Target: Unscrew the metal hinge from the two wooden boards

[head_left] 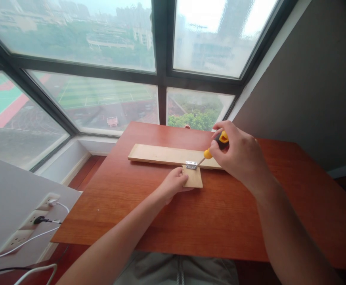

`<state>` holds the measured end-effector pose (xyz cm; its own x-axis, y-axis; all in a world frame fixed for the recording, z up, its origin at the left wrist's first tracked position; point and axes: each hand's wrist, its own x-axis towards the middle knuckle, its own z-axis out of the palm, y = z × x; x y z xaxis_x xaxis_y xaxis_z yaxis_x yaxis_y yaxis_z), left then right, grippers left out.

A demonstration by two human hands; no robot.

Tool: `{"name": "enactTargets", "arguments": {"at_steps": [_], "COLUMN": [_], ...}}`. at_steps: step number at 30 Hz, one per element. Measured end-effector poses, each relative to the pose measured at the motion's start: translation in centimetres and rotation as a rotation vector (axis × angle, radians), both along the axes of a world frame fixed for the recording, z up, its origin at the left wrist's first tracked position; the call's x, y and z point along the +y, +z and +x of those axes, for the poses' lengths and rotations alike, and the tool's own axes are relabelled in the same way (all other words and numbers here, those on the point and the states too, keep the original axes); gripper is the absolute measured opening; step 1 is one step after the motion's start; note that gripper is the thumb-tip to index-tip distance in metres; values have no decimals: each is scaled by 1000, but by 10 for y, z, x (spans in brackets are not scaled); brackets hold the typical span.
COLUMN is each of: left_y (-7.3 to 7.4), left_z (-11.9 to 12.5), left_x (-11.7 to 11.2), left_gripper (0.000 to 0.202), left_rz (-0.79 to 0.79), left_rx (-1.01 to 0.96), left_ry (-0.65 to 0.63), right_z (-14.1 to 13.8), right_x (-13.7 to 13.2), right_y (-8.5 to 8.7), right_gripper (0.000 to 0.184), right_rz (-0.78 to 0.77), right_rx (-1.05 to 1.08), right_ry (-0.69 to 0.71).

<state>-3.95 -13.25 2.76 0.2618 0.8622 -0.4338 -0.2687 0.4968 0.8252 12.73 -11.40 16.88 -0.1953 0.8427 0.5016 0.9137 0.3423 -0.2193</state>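
My right hand [235, 152] is closed around the yellow and black handle of a screwdriver [208, 153]. The screwdriver slants down to the left, and its tip meets the right part of a small silver hinge [191, 164]. That hinge lies across the joint between a long pale wooden board [161, 153] and a small square wooden piece [194, 179]. My left hand [175, 183] grips the small piece at its left side, thumb on top and fingers beneath. Whether a screw sits under the tip is too small to tell.
Everything lies on a reddish-brown wooden table [125, 209], whose front edge is close to my lap. Behind it rise large windows with dark frames [162, 71]. At the lower left, wall sockets [31, 219] hold plugs with cables. A grey wall stands at the right.
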Motion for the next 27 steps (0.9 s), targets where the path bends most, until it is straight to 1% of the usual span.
{"name": "enactTargets", "arguments": {"at_steps": [2, 7, 10, 15, 17, 20, 22, 25, 27], "left_y": [0, -3, -7, -12, -12, -12, -13, -14, -15], "left_z": [0, -1, 1, 3, 3, 4, 4, 5, 6], "left_x": [1, 3, 3, 3, 3, 3, 4, 4, 4], "left_gripper": [27, 22, 23, 25, 24, 24, 25, 22, 21], "left_rz": [1, 21, 32, 56, 51, 44, 47, 57, 66], "left_rx": [29, 79, 79, 112, 122, 106, 104, 144, 156], "left_ry": [15, 7, 24, 41, 42, 51, 61, 69, 70], "right_z": [0, 0, 0, -2, -3, -3, -2, -2, -2], "right_x": [0, 1, 2, 0, 0, 1, 2, 1, 1], "right_y": [1, 1, -1, 1, 1, 2, 2, 4, 4], "right_gripper": [36, 30, 27, 42, 39, 31, 29, 40, 40], "right_rz": [-19, -5, 3, -16, -1, 24, 15, -23, -19], "right_rx": [8, -14, -5, 11, -15, -56, -49, -21, -28], "right_ry": [18, -9, -16, 34, 18, -49, -49, 15, 9]}}
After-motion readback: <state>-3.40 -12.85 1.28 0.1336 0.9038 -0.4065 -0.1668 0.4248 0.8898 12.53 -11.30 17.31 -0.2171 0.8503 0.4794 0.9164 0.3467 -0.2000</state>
